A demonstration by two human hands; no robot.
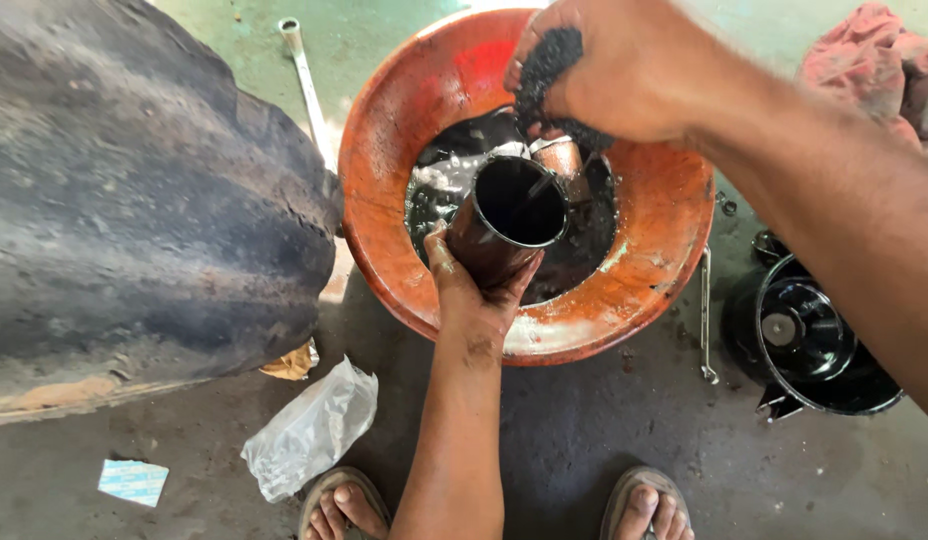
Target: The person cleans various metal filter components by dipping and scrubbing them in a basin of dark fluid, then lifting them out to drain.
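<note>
The left hand [474, 290] grips a dark metal cylinder [506, 220] from below, fingers and thumb wrapped around its wall, open mouth tilted up toward the camera. The cylinder sits over the middle of an orange basin [384, 150], just above a pool of dark, oily liquid [439, 190]. The right hand [614, 70] is clenched around a black, soaked rag [549, 65], held above the cylinder and the liquid; a thin stream appears to run from the rag toward the cylinder mouth.

For good results, keep the cylinder tilted over the basin so runoff falls back into the liquid, hold it low on the wall to leave the bore free, and squeeze the rag directly above the opening.

A copper-coloured part [562, 158] stands in the liquid behind the cylinder; its lower end is submerged and its kind cannot be told. The cylinder's base is hidden by the left palm. A large worn tyre [134, 200] is cut off at the left edge. A long metal tool [304, 80] lies beyond the basin, partly hidden by it. A black round housing [809, 335] at the right is partly covered by the right forearm.
</note>
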